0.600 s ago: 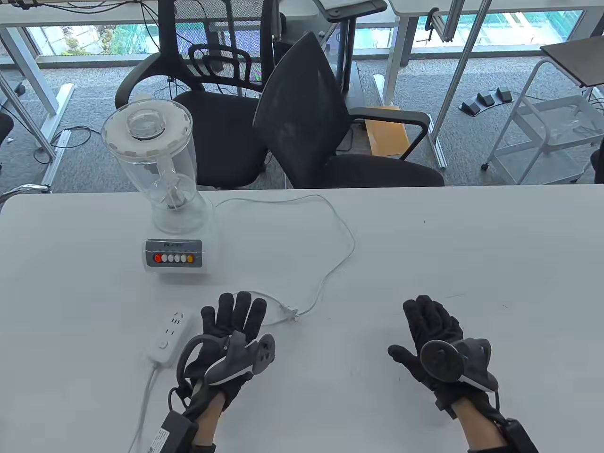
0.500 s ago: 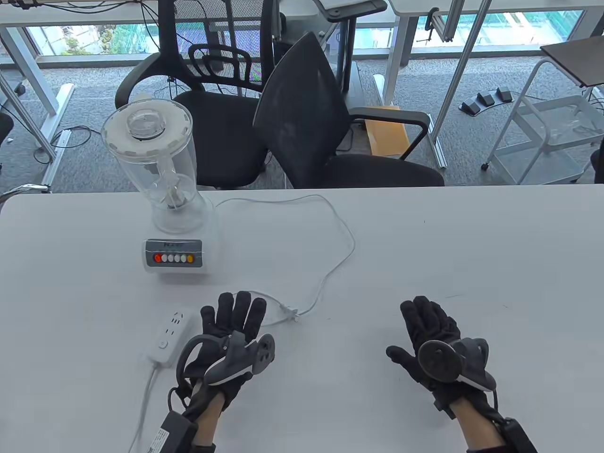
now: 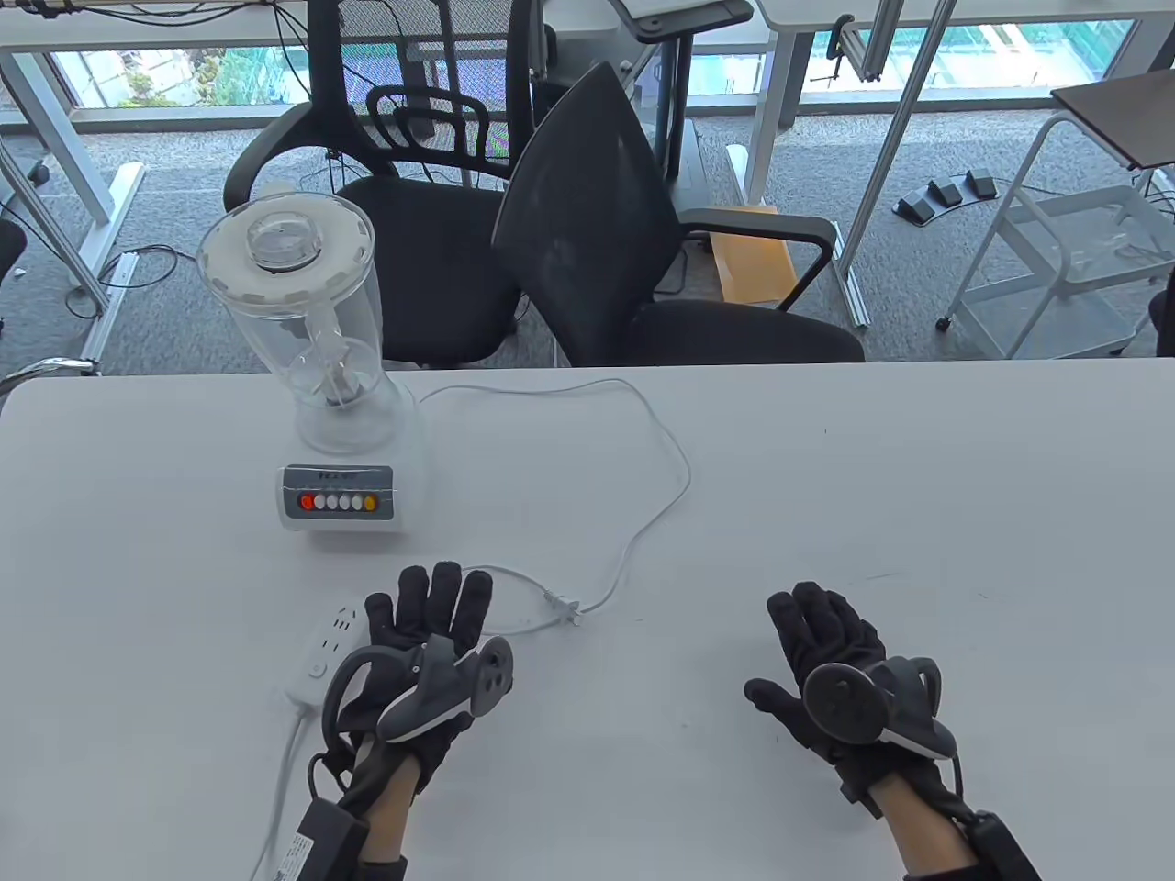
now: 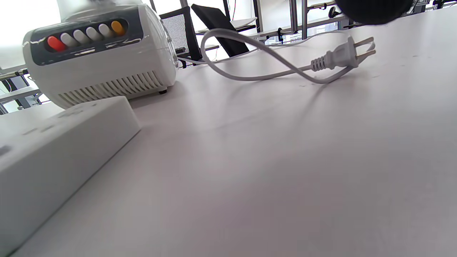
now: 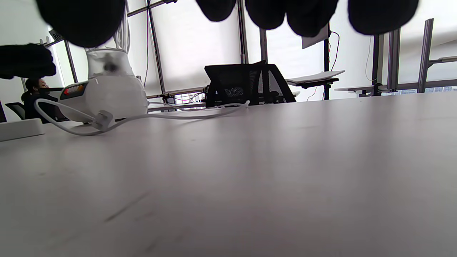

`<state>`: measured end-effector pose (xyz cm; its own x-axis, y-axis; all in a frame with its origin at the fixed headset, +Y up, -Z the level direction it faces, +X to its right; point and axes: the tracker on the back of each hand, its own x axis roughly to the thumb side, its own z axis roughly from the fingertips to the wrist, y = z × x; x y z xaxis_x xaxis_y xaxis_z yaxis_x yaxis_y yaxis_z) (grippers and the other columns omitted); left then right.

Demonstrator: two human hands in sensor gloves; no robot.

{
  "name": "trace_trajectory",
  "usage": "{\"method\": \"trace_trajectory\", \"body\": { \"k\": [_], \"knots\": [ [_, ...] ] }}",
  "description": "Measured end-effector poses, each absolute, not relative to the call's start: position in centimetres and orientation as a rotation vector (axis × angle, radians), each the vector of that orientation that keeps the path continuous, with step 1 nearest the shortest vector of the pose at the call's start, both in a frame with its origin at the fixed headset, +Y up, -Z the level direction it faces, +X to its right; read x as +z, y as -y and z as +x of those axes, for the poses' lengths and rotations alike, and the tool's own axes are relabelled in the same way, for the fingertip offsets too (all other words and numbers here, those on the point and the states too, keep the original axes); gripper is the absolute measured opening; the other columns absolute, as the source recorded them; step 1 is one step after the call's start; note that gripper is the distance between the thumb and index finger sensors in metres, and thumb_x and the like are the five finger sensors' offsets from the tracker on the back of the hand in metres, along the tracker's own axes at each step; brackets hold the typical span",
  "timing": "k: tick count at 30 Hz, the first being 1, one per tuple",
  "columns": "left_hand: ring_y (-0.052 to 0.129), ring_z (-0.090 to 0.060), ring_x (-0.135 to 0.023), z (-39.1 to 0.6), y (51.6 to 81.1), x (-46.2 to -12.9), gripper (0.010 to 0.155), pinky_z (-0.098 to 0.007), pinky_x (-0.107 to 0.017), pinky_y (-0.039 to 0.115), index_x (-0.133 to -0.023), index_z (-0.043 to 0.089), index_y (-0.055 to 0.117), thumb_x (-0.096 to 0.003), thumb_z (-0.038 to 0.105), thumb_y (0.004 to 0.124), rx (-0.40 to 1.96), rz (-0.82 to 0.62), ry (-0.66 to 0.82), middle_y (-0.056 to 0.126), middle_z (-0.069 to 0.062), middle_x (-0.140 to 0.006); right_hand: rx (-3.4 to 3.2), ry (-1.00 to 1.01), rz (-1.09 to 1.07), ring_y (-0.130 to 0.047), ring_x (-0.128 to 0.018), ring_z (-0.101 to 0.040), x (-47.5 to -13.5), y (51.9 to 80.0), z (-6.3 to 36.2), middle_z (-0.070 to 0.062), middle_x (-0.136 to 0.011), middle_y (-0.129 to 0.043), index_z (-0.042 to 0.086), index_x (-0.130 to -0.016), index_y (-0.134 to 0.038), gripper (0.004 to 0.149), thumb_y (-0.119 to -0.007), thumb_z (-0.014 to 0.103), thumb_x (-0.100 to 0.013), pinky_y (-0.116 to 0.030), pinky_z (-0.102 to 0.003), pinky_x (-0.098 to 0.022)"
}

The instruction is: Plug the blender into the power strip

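The white blender (image 3: pixel 338 500) with a clear jar stands at the table's left; its base shows in the left wrist view (image 4: pixel 96 60). Its white cord (image 3: pixel 656 496) loops right and ends in a two-prong plug (image 3: pixel 562 607) lying loose on the table, also in the left wrist view (image 4: pixel 341 56). The white power strip (image 3: pixel 326 647) lies left of my left hand (image 3: pixel 427 610), which is open, fingers spread flat, its thumb side overlapping the strip's right edge. My right hand (image 3: pixel 822 624) is open and empty, low over the table at the right.
The power strip's own cord (image 3: pixel 280 789) runs to the table's front edge. Two black office chairs (image 3: pixel 606 248) stand behind the table's far edge. A white wire rack (image 3: pixel 1065 266) stands on the floor at the far right.
My left hand has slid a little left, toward the power strip. My right hand has shifted slightly left and back. The plug and cord have not moved.
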<state>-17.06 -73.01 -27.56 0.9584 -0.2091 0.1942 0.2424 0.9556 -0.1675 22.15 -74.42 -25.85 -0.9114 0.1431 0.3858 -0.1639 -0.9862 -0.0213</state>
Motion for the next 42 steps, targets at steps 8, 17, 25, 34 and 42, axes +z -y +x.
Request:
{"method": "trace_trajectory", "body": {
  "k": [8, 17, 25, 34, 42],
  "knots": [
    [0.029, -0.054, -0.114, -22.5, 72.7, -28.4, 0.106, -0.073, -0.076, 0.036, -0.108, 0.017, -0.001, -0.0416, 0.069, 0.063, -0.185, -0.220, -0.013, 0.013, -0.020, -0.122, 2.927, 0.056, 0.604, -0.040, -0.099, -0.065, -25.8, 74.6, 21.8, -0.037, -0.113, -0.029, 0.004, -0.115, -0.030, 0.094, -0.066, 0.059, -0.048, -0.052, -0.078, -0.059],
    [0.033, -0.054, -0.113, -27.5, 74.0, -28.9, 0.105, -0.072, -0.075, 0.039, -0.109, 0.015, 0.004, -0.0426, 0.067, 0.067, -0.133, -0.321, -0.184, 0.018, -0.021, -0.122, 2.936, 0.037, 0.642, -0.040, -0.099, -0.065, -25.7, 74.8, 21.2, -0.037, -0.114, -0.029, 0.005, -0.115, -0.030, 0.093, -0.066, 0.059, -0.048, -0.052, -0.078, -0.060],
    [0.036, -0.054, -0.112, -29.3, 75.1, -28.9, 0.106, -0.072, -0.075, 0.041, -0.110, 0.014, 0.005, -0.0427, 0.065, 0.070, -0.109, -0.371, -0.247, 0.019, -0.023, -0.121, 2.937, 0.034, 0.640, -0.040, -0.099, -0.065, -25.6, 74.9, 21.3, -0.037, -0.113, -0.029, 0.005, -0.115, -0.032, 0.093, -0.066, 0.059, -0.049, -0.052, -0.078, -0.059],
    [0.053, -0.051, -0.109, -30.3, 76.2, -29.1, 0.105, -0.069, -0.074, 0.049, -0.111, 0.012, 0.009, -0.0426, 0.065, 0.070, -0.022, -0.422, -0.277, 0.029, -0.023, -0.121, 2.937, 0.022, 0.660, -0.040, -0.099, -0.065, -25.6, 75.0, 21.1, -0.037, -0.113, -0.030, 0.005, -0.115, -0.033, 0.092, -0.066, 0.059, -0.048, -0.052, -0.077, -0.060],
    [0.077, -0.037, -0.095, -29.9, 76.5, -29.3, 0.092, -0.063, -0.072, 0.059, -0.114, 0.015, 0.031, -0.0449, 0.056, 0.075, -0.088, -0.423, -0.270, 0.064, -0.013, -0.113, 2.937, 0.002, 0.671, -0.040, -0.099, -0.065, -25.5, 75.1, 20.9, -0.037, -0.113, -0.031, 0.005, -0.115, -0.034, 0.091, -0.066, 0.058, -0.048, -0.053, -0.077, -0.060]
  ]
}}
